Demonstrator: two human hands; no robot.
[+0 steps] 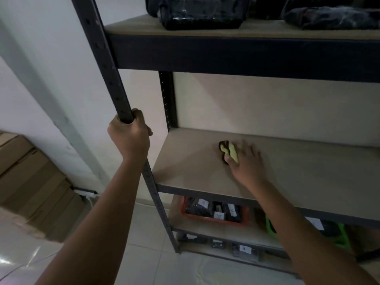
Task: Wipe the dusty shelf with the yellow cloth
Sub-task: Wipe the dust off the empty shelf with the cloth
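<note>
Toward the left end of the shelf (298,171), about midway between its back and front edges, the right hand (245,161) lies flat with fingers spread on the yellow cloth (231,151). The palm presses it onto the board instead of clenching it, which suits a wiping stroke: a flat hand keeps more cloth in contact with the dust. A crumpled end of the cloth sticks out past the thumb, with a dark patch on it that I cannot identify. The fingers are blurred, so the hand seems to be in motion.

The left hand (130,133) is clenched around the front left upright (107,64) of the rack, most likely to brace the body and steady the frame against the push of the wiping.

Apart from the hand and cloth, the board carries nothing. On the tier above sit dark plastic-wrapped bundles (202,14). Below, an orange tray (213,220) holds dark items with small white labels (202,203); one seems to show a single letter, perhaps "A", but the writing is too small to be sure.
</note>
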